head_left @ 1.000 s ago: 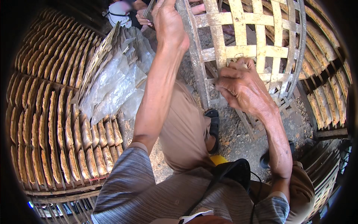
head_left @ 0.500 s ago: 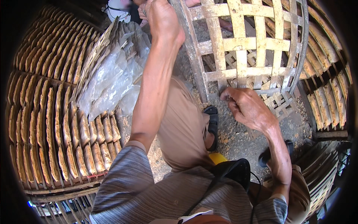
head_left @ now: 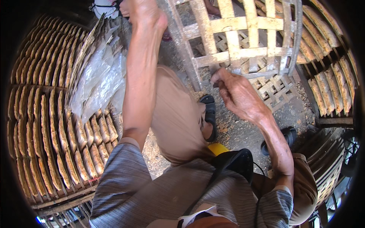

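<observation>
A woven bamboo rack (head_left: pixel 228 24), an open lattice of pale slats in a weathered frame, stands tilted at the upper middle and runs out of the top edge. My right hand (head_left: pixel 241 95) is at its lower left corner, fingers curled closed on the bottom rail. My left hand (head_left: pixel 144 11) is raised beside the rack's left side rail (head_left: pixel 178 34). The top of the picture cuts it off, so its fingers and its hold on the rack are hidden.
Left stand racks with rows of brown-edged slabs (head_left: pixel 47 140), beside a stack of thin sheets under clear plastic (head_left: pixel 99 83). More slabs (head_left: pixel 330 85) line the right. Another woven panel (head_left: pixel 275 89) lies behind the rack. Crumbs litter the floor (head_left: pixel 243 135) around my sandals (head_left: pixel 209 114).
The rack and both my hands have shifted up and left in the picture, along with the surroundings. My right hand stays at the rack's lower edge.
</observation>
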`<state>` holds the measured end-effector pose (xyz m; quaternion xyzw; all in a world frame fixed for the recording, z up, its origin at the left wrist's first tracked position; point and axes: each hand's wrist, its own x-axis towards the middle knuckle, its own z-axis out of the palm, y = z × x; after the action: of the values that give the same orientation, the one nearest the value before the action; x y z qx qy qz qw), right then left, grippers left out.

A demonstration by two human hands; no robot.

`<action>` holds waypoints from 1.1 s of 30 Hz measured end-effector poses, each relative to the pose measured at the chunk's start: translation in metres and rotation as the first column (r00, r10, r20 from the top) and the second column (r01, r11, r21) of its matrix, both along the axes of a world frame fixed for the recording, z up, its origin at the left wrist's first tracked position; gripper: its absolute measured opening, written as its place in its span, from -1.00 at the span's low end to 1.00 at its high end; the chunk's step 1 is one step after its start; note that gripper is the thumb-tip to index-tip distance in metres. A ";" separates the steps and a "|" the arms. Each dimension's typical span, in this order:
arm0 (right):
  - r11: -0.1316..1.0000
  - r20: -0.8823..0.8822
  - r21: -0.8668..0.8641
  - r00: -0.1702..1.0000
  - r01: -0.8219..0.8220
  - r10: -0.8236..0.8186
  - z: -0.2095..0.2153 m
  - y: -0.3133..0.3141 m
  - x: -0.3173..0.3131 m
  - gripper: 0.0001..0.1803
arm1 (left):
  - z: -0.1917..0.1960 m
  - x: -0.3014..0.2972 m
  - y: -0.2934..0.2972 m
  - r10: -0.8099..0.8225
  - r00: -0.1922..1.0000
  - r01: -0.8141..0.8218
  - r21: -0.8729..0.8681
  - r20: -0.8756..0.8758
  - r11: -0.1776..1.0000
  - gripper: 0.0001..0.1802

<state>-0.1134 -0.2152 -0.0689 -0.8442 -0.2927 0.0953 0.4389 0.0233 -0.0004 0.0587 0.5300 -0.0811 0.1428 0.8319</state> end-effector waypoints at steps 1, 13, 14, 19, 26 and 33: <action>0.998 0.034 0.056 0.999 0.009 -0.011 -0.005 0.003 0.000 -0.64 | -0.002 0.000 0.003 -0.003 1.000 0.003 0.012 0.028 1.000 -0.57; 0.992 0.353 0.110 0.931 0.058 -0.094 -0.026 0.012 0.003 -0.76 | -0.002 0.003 -0.001 -0.010 0.995 0.007 0.035 0.099 0.999 -0.61; 0.992 0.405 0.118 0.910 0.047 -0.091 -0.028 0.014 0.004 -0.77 | -0.003 0.003 0.000 0.001 0.995 -0.004 0.029 0.100 1.000 -0.62; 1.000 0.581 -0.012 0.814 0.010 -0.001 -0.028 0.016 0.003 -0.79 | -0.005 0.003 0.009 0.023 0.995 -0.025 0.029 0.095 0.999 -0.65; 0.958 0.686 -0.265 0.677 -0.108 0.266 -0.042 0.009 0.004 -0.71 | -0.003 0.009 0.014 0.084 0.988 -0.083 -0.011 0.131 0.996 -0.63; 0.992 0.163 -0.031 0.978 -0.124 0.127 -0.020 -0.002 -0.004 -0.72 | -0.014 0.022 0.032 0.173 0.975 -0.191 0.130 0.139 0.973 -0.52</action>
<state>-0.1178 -0.2169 -0.0888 -0.8336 -0.3794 0.0559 0.3976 0.0451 0.0319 0.0450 0.5830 -0.0948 0.2457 0.7686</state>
